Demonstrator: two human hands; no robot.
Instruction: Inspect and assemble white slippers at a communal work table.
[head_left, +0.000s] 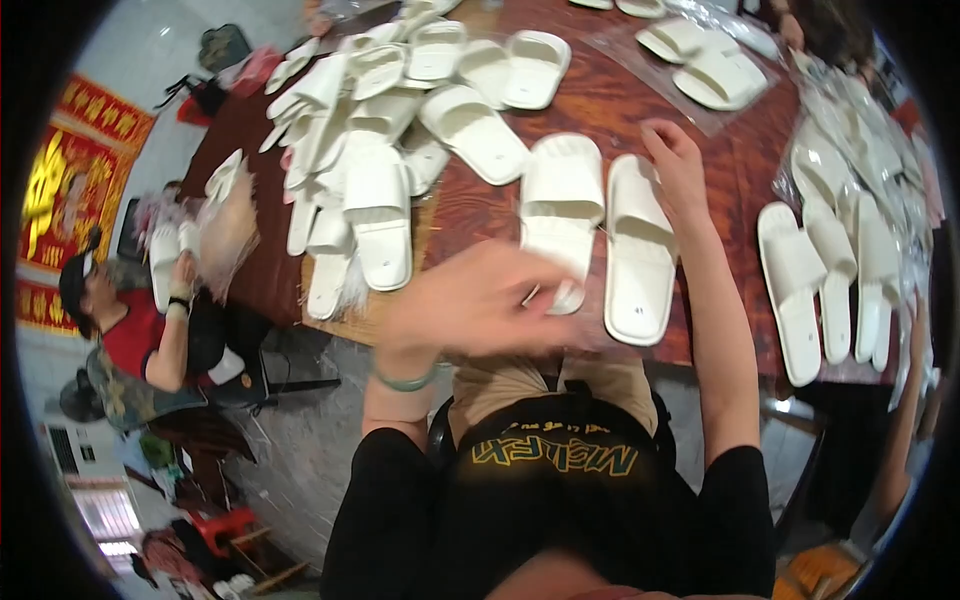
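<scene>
Blurred, the left hand (pixel 470 300) hovers over the near slipper (pixel 558 215), fingers loosely spread; whether it grips anything I cannot tell. Right hand (pixel 672 160) rests open on the second slipper (pixel 638 250), steadying the pair side by side at the table (pixel 600 100) edge.

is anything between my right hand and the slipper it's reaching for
Nothing visible is in the way. The right hand already lies against the upper edge of the right slipper of the pair on the table. The blurred left hand covers the other slipper.
</scene>
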